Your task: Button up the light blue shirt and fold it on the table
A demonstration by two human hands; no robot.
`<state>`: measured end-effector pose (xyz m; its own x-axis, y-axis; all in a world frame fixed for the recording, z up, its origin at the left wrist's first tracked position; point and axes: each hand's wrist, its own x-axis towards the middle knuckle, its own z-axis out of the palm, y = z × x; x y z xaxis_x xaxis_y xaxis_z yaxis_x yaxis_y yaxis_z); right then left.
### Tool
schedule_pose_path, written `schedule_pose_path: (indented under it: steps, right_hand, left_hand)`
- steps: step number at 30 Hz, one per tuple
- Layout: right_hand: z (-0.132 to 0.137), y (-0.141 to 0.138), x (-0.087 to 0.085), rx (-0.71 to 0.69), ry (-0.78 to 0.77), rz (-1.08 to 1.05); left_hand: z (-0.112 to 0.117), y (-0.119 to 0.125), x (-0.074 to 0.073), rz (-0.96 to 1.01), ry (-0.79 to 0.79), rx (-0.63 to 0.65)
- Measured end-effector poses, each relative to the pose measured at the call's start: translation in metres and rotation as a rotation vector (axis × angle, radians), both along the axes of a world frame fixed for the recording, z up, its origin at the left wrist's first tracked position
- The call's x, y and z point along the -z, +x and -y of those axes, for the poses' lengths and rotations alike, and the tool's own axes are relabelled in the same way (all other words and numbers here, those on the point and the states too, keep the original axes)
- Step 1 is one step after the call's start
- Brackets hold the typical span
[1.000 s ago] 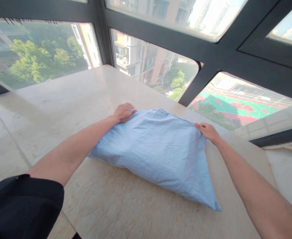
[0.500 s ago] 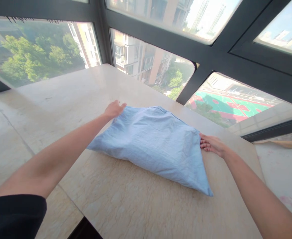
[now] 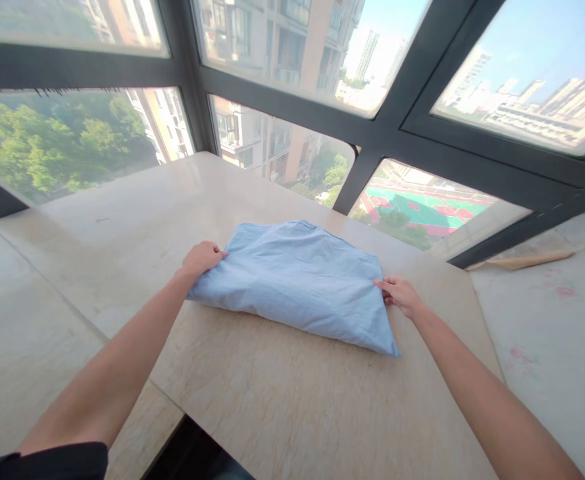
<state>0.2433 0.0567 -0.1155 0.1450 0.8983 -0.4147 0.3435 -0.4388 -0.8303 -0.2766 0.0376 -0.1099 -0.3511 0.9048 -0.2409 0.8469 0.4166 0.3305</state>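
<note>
- A light-blue, rectangular fabric pillow (image 3: 297, 280) was supported on a cream marbled-stone ledge (image 3: 312, 393).
- Opposite side edges were pinched by the left hand (image 3: 204, 257) and right hand (image 3: 399, 295).
- Edge adjustment was judged under way; even two-sided grip was called for.

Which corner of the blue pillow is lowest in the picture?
The pillow's near right corner, pointed, below the right hand. The near left corner lies higher, by the left forearm, and both far corners higher still.

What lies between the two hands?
In the head view, the light blue pillow spans from the left hand to the right hand, each holding a side edge.
</note>
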Motion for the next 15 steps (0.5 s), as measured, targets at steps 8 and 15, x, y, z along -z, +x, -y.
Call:
schedule_pose_path:
  steps: [8,15]
  right_hand:
    - [0.044,0.003,-0.009,0.010,-0.071,-0.172]
    - [0.112,0.020,-0.017,-0.231,-0.037,-0.143]
  left_hand:
    - [0.037,0.001,-0.012,-0.013,0.181,-0.115]
    - [0.102,0.019,-0.002,0.151,0.274,-0.231]
